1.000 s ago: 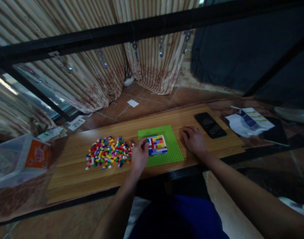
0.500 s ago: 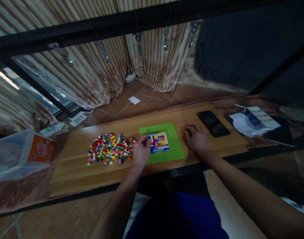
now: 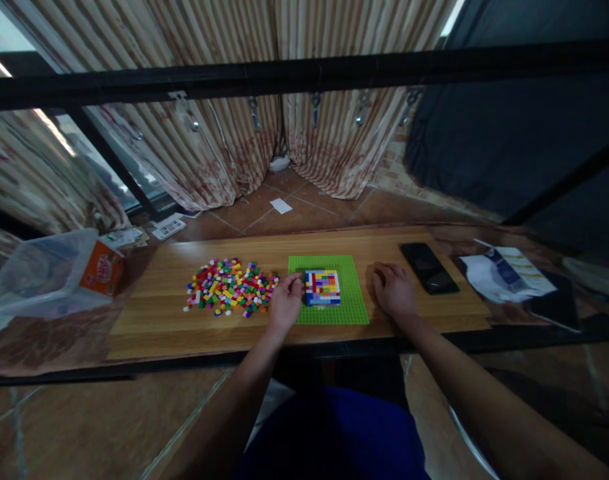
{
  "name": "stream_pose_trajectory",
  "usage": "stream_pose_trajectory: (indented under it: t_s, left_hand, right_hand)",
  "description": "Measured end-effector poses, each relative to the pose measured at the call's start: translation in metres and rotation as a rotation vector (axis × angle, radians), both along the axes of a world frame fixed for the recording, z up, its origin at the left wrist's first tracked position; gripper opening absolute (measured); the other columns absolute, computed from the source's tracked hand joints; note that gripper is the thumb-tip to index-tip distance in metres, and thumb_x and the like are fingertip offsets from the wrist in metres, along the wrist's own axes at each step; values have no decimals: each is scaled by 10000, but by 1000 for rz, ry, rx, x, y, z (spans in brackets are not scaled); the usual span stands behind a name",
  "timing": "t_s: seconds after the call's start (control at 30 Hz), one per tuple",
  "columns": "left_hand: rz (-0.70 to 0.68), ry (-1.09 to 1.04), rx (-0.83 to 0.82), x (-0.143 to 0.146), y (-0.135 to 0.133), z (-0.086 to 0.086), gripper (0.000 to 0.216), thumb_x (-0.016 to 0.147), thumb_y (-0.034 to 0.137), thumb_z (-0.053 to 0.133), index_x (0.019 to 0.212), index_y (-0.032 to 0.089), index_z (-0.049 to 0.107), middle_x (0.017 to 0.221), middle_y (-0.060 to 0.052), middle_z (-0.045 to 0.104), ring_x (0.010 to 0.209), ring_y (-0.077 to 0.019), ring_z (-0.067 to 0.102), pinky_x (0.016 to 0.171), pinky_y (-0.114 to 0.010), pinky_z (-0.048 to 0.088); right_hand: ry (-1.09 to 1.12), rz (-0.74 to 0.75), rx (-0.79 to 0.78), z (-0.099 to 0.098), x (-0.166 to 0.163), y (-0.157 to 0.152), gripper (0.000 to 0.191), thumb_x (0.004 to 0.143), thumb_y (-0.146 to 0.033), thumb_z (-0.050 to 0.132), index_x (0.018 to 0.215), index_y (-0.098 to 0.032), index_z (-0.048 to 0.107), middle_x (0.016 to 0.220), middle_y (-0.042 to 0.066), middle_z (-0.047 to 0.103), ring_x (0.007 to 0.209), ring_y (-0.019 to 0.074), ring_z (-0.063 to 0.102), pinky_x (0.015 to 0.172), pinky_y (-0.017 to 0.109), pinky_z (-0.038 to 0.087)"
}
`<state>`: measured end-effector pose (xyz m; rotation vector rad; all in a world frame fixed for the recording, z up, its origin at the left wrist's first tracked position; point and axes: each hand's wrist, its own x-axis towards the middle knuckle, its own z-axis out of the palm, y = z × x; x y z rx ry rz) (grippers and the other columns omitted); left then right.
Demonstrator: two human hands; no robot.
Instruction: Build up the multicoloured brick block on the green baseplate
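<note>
A green baseplate (image 3: 352,303) lies on a wooden board (image 3: 149,320), with a square patch of coloured bricks (image 3: 322,287) built on its middle. My left hand (image 3: 284,303) rests at the plate's left edge, its fingers pinched together against the patch's left side; what they hold is too small to make out. A heap of loose coloured bricks (image 3: 229,287) lies just left of that hand. My right hand (image 3: 394,290) sits on the board to the right of the plate, fingers loosely curled down, holding nothing.
A black phone (image 3: 429,268) lies right of my right hand, with papers (image 3: 504,273) and a dark tablet beyond it. A clear plastic box (image 3: 39,277) with an orange label stands at the left. A black bar crosses the upper view; curtains hang behind.
The view has tilted up and shifted, so the board appears lower and flatter. My left hand stays pinched at the patch's left edge; my right hand has hardly moved.
</note>
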<state>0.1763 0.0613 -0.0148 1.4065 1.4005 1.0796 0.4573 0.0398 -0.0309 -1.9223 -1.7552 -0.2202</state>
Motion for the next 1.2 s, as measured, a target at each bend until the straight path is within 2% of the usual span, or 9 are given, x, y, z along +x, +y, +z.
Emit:
stream_pose_trajectory:
  t_s: [0.07, 0.23, 0.37, 0.5, 0.67, 0.9, 1.03, 1.2]
  left_hand:
    - [2, 33, 19, -1, -8, 2, 317, 928, 265, 453, 1170, 170, 635, 925, -66, 724, 734, -157, 684, 711, -305, 566]
    - [-37, 281, 244, 1, -32, 11, 368, 933, 225, 444, 1280, 203, 565, 1214, -88, 641, 1133, -197, 596, 1007, -377, 481]
    - [-133, 391, 312, 4, -42, 10, 423, 962, 268, 398, 1375, 213, 474, 1361, -98, 533, 1261, -199, 508, 1072, -378, 439]
    - [-131, 478, 363, 8, -44, 4, 469, 969, 360, 407, 1412, 208, 423, 1373, -111, 515, 1284, -219, 487, 1085, -399, 433]
    - [-105, 574, 392, 13, -48, 1, 518, 965, 381, 406, 1439, 175, 377, 1320, -130, 546, 1233, -242, 516, 1070, -409, 445]
    - [-131, 480, 358, 10, -50, 8, 523, 961, 358, 409, 1451, 195, 327, 1360, -131, 517, 1260, -240, 497, 1079, -425, 439]
    - [-117, 394, 369, -7, -57, 13, 562, 934, 302, 454, 1462, 192, 295, 1413, -141, 460, 1293, -221, 478, 1054, -378, 469]
    - [45, 464, 388, -56, -70, 15, 439, 903, 209, 471, 1342, 194, 460, 1312, -127, 540, 1220, -220, 538, 974, -370, 518]
  right_hand:
    - [-7, -3, 5, -1, 1, 0, 326, 912, -321, 445, 1085, -152, 662, 1101, 144, 658, 1022, 285, 552, 897, 434, 438]
    - [-25, 13, 28, -6, 5, 1, 328, 913, -327, 442, 1072, -146, 666, 1091, 143, 657, 1014, 272, 552, 912, 419, 426]
    - [-38, 22, 16, -9, 8, 2, 343, 916, -338, 438, 1092, -146, 660, 1093, 142, 657, 1009, 268, 551, 913, 414, 425]
    - [-58, 16, 5, -9, 9, 2, 352, 919, -343, 432, 1096, -142, 661, 1097, 148, 660, 1014, 275, 558, 902, 421, 432]
    - [-73, 34, 13, -9, 10, 1, 358, 915, -344, 432, 1096, -138, 661, 1093, 151, 665, 1014, 274, 572, 914, 426, 436]
    - [-105, 71, 29, -10, 12, 1, 365, 913, -359, 419, 1086, -146, 660, 1060, 145, 674, 1015, 279, 582, 918, 425, 435]
    - [-127, 58, 30, -12, 15, 2, 385, 910, -368, 412, 1078, -132, 667, 1050, 158, 671, 999, 290, 587, 891, 432, 446]
    - [-143, 75, 53, -16, 18, 3, 385, 907, -374, 419, 1052, -126, 675, 1034, 160, 677, 974, 291, 595, 882, 424, 444]
